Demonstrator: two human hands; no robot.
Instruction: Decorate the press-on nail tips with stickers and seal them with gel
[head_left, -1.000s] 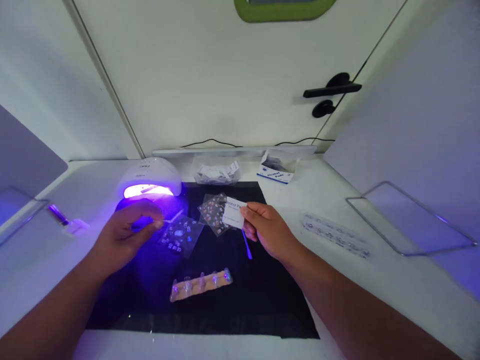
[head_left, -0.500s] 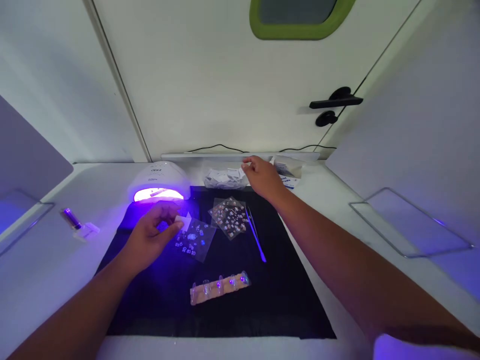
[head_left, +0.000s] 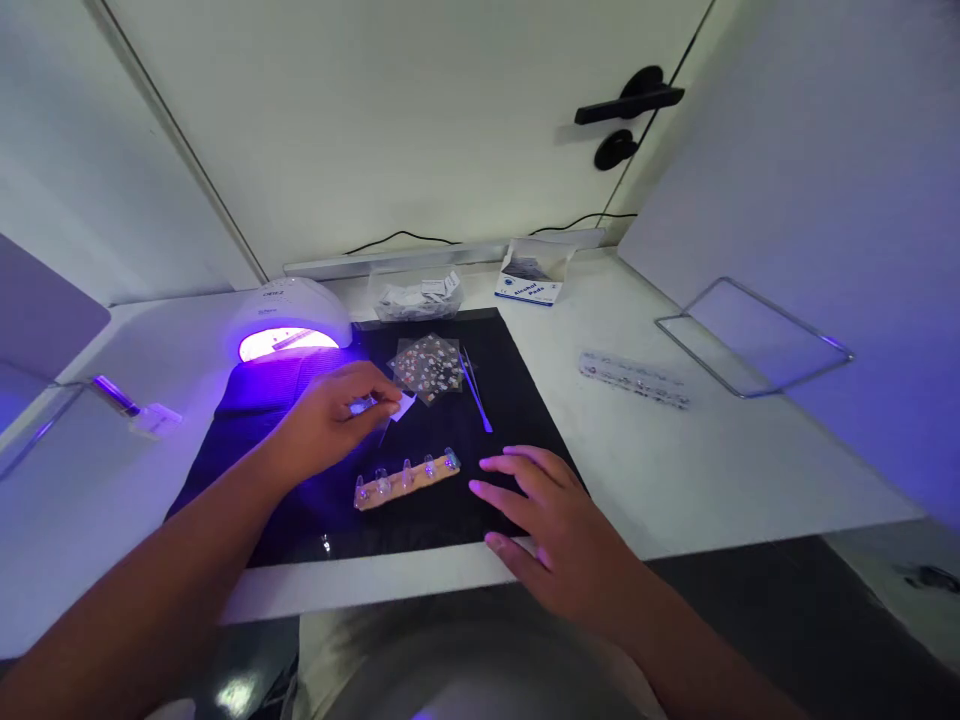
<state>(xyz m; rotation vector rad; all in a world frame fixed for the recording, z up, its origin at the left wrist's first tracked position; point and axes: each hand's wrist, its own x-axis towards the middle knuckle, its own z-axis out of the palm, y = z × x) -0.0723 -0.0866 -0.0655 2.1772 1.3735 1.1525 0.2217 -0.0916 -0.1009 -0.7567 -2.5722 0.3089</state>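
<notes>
My left hand (head_left: 334, 415) pinches a small white square wipe (head_left: 403, 406) between thumb and fingers, above the black mat (head_left: 442, 520). A clear sticker sheet (head_left: 362, 405) lies behind this hand, mostly hidden by it. Fingers spread and holding nothing, my right hand (head_left: 544, 515) hovers at the mat's near right edge. To its left lies a tan strip (head_left: 409, 482) bearing several clear nail tips with small shiny gems. Farther back are patterned sticker sheets (head_left: 431, 366) and tweezers (head_left: 472, 390).
A lit UV nail lamp (head_left: 300, 300) stands at back left. Behind the mat are a clear container (head_left: 416, 298) of white pieces and an open alcohol pad box (head_left: 529, 290). A clear patterned strip (head_left: 634, 379) lies right; a tagged tube (head_left: 115, 395) lies left.
My right hand has come back from beside the clear container to the near edge, fingers now spread. My left hand still pinches the wipe. The view has tilted down and shifted right.
</notes>
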